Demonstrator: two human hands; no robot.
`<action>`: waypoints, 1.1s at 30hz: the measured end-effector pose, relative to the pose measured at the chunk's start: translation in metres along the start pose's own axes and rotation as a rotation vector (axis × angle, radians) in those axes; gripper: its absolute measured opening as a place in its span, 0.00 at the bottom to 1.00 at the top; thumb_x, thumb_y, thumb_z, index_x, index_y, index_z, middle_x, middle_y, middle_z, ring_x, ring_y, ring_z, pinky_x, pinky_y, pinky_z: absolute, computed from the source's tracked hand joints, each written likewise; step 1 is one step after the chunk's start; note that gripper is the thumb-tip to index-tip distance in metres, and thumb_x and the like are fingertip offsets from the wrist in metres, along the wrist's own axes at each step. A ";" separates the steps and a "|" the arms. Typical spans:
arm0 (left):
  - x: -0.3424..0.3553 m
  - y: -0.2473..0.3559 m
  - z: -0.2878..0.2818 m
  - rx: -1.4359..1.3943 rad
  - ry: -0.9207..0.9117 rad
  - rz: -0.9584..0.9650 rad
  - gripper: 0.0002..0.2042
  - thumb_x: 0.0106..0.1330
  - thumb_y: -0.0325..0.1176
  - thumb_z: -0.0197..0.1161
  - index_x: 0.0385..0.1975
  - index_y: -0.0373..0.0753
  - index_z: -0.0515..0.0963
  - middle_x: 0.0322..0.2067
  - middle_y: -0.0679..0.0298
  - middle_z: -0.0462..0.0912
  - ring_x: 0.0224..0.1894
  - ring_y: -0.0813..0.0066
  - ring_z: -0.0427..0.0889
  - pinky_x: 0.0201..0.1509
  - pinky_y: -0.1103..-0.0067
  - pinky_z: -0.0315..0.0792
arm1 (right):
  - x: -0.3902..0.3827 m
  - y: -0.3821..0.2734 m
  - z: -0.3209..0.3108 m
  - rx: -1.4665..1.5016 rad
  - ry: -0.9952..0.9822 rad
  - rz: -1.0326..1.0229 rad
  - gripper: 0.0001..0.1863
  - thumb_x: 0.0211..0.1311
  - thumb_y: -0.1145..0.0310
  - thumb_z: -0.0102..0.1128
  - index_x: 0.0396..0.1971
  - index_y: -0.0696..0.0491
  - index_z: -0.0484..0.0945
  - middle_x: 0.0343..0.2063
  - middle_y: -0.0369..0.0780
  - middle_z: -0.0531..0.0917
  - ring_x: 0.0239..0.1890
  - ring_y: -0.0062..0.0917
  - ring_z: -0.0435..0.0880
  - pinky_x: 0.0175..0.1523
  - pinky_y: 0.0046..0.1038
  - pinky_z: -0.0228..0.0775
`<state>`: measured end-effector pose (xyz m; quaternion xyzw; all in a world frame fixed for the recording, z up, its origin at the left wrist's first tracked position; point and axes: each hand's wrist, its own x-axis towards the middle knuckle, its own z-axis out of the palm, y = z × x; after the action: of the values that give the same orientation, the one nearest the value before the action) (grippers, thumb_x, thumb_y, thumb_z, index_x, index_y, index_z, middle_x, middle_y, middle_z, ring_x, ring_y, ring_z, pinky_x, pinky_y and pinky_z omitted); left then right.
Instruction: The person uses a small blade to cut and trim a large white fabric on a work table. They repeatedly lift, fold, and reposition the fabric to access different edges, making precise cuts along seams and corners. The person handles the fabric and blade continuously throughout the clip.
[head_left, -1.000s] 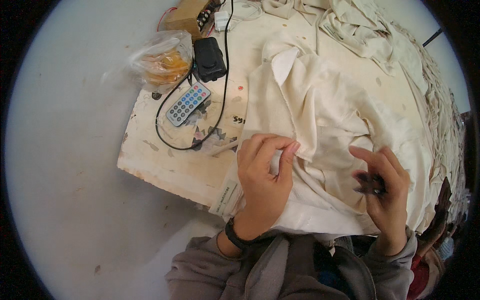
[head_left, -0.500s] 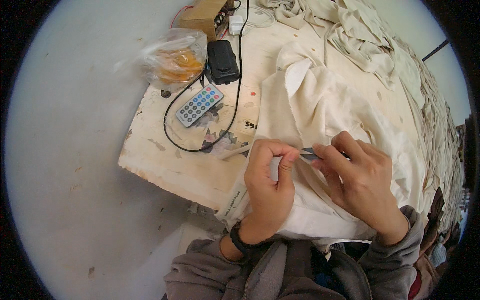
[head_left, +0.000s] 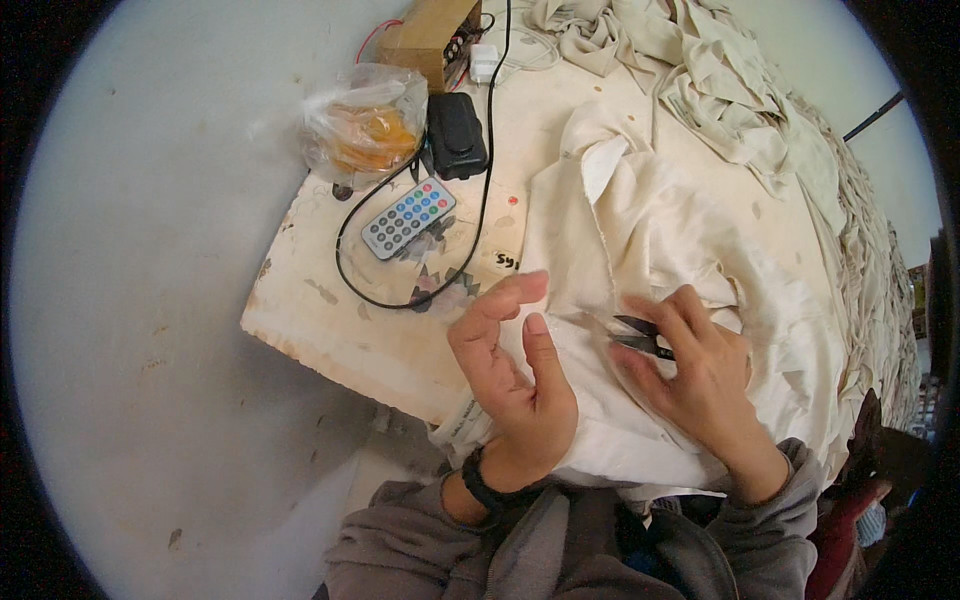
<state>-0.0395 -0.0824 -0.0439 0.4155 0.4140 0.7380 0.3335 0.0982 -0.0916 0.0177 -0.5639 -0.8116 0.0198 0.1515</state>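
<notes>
A cream garment (head_left: 660,235) lies spread and wrinkled over the table in front of me. My left hand (head_left: 515,375) is raised over its left part, thumb and fingers apart with nothing between them. In my right hand (head_left: 695,365) is a pair of small dark thread snips (head_left: 642,338), their blades parted and pointing left just above the cloth. A printed fabric band (head_left: 462,425) shows at the garment's near left corner, partly behind my left wrist.
On the table's worn left part (head_left: 310,320) lie a remote control (head_left: 410,218), a looped black cable (head_left: 345,275), a black case (head_left: 457,135) and a clear plastic bag (head_left: 365,120) with orange contents. Behind stand a cardboard box (head_left: 425,40) and white adapter (head_left: 484,64). Cream cloth (head_left: 740,110) heaps along the far right.
My left hand has opened from a pinch and moved slightly left and down, and the thin strip at it no longer shows. The right hand's snips have dropped a little, blades now apart.
</notes>
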 end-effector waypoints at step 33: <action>0.014 -0.011 -0.010 0.128 -0.630 -0.337 0.07 0.61 0.34 0.60 0.31 0.38 0.80 0.35 0.69 0.78 0.45 0.74 0.70 0.59 0.72 0.46 | -0.001 0.038 -0.011 1.357 0.150 0.243 0.06 0.52 0.73 0.65 0.26 0.58 0.77 0.29 0.36 0.75 0.29 0.19 0.72 0.34 0.18 0.61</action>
<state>-0.0527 -0.0690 -0.0520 0.5684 0.3992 0.4809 0.5351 0.1364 -0.0800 0.0200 -0.4311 -0.5382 0.5008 0.5231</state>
